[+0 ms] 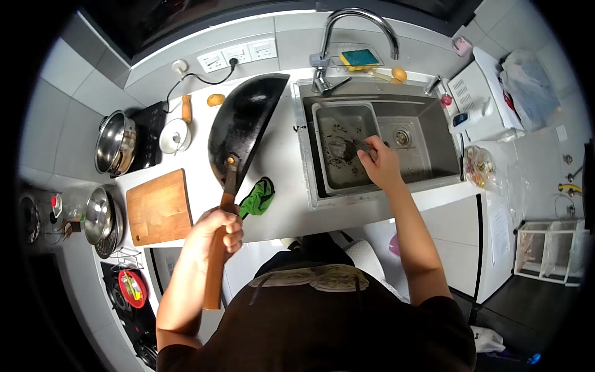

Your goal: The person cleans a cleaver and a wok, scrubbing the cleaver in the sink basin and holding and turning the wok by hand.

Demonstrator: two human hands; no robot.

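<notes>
My left hand (218, 234) is wrapped round the wooden handle of a dark wok (248, 118), which is tilted on its side above the white counter. Over the sink, my right hand (379, 162) has its fingers bent together at the right edge of a grey basin (331, 177); a dark, blurry thing shows at the fingertips, too unclear to name. Inside the basin is murky water with dark bits and a greyish lump (339, 149). A green and black cloth (258, 197) lies on the counter just right of the wok handle.
Left of the wok are a cutting board (160, 208), a white bowl (175, 136) and steel pots (116, 144). A curved faucet (359, 13) rises behind the sink (434, 124), near sponges (359, 59). Right of it stands a white appliance (474, 93) and a plastic bag (484, 168).
</notes>
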